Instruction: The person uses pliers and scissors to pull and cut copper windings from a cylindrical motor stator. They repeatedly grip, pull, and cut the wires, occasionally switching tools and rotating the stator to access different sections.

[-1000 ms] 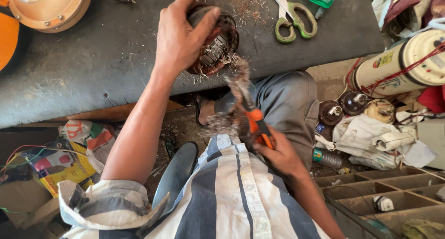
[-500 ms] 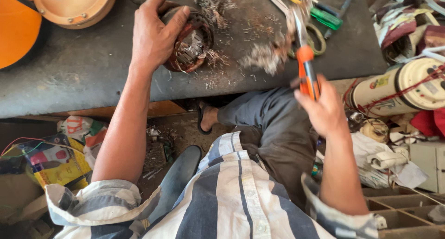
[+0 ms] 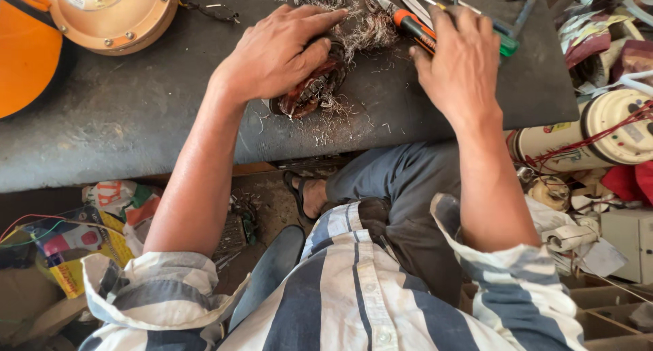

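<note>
My left hand [image 3: 279, 52] lies over a round motor stator with reddish copper windings [image 3: 309, 92] on the dark workbench [image 3: 136, 120], fingers curled on its top. My right hand [image 3: 459, 62] rests on the bench to the right, over an orange-and-black handled plier [image 3: 411, 24] whose metal jaws point up-left. The fingers hide most of the handle. A tangle of pulled-out thin copper wire [image 3: 364, 24] lies between the two hands, and short wire scraps [image 3: 326, 116] are strewn around the stator.
A tan round motor housing [image 3: 112, 14] and an orange cover [image 3: 24, 52] sit at the bench's left. Green-handled scissors [image 3: 507, 45] and metal tools lie at the top right. A cylindrical can wrapped in red wire [image 3: 585, 137], rags and wooden compartments [image 3: 612, 303] crowd the right floor.
My right hand rose from my lap with the plier and a clump of wire, then came down onto the bench. The left hand stayed on the stator.
</note>
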Demonstrator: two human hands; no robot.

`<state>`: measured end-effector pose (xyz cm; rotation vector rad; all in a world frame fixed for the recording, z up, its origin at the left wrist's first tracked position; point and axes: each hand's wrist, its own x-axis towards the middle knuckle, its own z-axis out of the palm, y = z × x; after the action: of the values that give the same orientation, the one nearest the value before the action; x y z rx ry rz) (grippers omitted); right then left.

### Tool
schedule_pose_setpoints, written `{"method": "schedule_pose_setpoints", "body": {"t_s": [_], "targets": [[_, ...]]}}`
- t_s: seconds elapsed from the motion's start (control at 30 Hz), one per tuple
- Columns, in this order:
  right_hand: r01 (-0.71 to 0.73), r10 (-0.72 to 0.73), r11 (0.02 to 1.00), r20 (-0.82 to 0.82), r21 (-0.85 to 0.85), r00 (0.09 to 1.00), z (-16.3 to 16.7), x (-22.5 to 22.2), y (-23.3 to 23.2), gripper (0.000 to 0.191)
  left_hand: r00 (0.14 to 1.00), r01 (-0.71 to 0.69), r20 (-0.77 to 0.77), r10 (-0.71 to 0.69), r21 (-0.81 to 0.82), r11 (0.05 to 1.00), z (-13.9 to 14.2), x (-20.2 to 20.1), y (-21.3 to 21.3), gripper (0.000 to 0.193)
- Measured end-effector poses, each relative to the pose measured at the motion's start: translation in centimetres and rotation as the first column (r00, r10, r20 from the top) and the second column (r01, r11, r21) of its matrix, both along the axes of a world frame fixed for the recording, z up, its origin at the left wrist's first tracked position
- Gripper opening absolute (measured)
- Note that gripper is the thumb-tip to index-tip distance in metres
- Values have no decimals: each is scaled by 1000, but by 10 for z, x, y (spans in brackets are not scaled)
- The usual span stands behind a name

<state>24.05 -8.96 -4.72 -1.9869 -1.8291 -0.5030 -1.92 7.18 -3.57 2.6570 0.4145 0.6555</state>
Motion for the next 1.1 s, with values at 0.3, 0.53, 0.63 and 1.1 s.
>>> {"method": "schedule_pose_setpoints", "body": {"t_s": [0.3, 0.53, 0.63, 1.1], "targets": [[-129, 128, 992, -252, 9, 959, -3, -71, -56, 28, 994, 104, 42, -98, -168, 980, -11, 10, 45, 35], [-158, 163, 986, -411, 46, 897, -6, -109, -60, 36, 982, 168, -16, -186, -367, 915, -11, 10, 65, 38], [-177, 214, 976, -419, 125, 882, 0, -118, -46, 50, 967, 237, -12, -254, -328, 915, -7, 11, 66, 45], [-178, 242, 967, -436, 184, 867, -22, -123, -15, 17, 925, 371, 187, -330, -258, 892, -12, -3, 56, 53]]}}
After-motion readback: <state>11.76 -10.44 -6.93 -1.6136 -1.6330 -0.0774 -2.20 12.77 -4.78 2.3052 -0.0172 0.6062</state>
